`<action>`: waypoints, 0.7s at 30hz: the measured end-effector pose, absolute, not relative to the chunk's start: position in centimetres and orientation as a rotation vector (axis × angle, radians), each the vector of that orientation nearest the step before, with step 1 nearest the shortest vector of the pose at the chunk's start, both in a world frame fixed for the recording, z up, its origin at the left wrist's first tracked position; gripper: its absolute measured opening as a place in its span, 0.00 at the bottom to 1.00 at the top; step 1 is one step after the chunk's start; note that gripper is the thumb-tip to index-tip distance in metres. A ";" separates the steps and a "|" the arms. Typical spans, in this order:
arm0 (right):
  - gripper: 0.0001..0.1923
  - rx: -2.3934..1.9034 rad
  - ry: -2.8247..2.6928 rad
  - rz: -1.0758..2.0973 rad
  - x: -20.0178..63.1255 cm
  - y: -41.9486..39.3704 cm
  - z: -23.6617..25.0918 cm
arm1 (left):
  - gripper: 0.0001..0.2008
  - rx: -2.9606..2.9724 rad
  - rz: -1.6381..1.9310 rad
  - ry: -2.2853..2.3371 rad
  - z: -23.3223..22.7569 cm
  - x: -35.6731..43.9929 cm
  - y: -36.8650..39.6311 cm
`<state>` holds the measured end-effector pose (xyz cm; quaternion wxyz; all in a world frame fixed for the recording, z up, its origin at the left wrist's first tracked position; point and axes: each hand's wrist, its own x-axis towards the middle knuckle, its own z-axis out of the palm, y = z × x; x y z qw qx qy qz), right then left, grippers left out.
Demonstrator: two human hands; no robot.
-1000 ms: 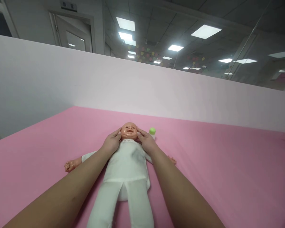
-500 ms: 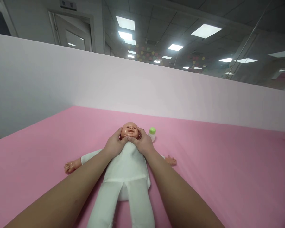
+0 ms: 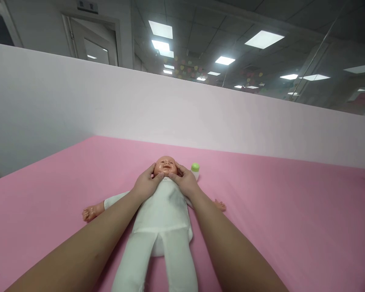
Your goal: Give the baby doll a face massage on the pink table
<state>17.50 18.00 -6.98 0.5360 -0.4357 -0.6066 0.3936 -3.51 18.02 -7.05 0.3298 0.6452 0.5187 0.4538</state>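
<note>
A baby doll (image 3: 162,215) with a white cloth body lies on its back on a pink surface (image 3: 276,202), its arms spread to both sides. My left hand (image 3: 147,183) is closed round the left side of the doll's head (image 3: 166,165), with the thumb near the chin. From the other side, my right hand (image 3: 185,181) cups the same head, its thumb also by the chin. The backs of the fingers are partly hidden by the head. Just beyond my right hand stands a small bottle (image 3: 195,169) with a green cap and a whitish body, partly covered by that hand.
A white wall panel (image 3: 182,113) rises behind the pink surface and runs across the whole view. Beyond it are a door (image 3: 97,44) at the left and a glass pane with heart stickers, with lit ceiling panels (image 3: 264,39).
My thumbs have moved slightly apart at the doll's chin. The head has shifted a little to the left, and my right hand has moved slightly.
</note>
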 end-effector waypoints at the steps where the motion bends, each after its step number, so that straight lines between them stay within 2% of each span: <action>1: 0.37 -1.028 -1.444 0.951 17.6 18.1 -7.0 | 0.41 1.692 1.200 1.352 -7.2 -3.6 18.2; 7: 0.34 -0.984 -1.410 1.029 18.1 18.6 -7.4 | 0.38 1.628 1.232 1.325 -8.3 -3.9 19.3; 16: 0.27 -1.046 -1.401 0.965 18.2 18.9 -7.8 | 0.32 1.435 1.322 1.189 -9.9 -3.8 20.6; 21: 0.28 -1.035 -1.404 0.956 17.9 18.6 -7.4 | 0.35 1.499 1.301 1.224 -8.6 -3.8 19.6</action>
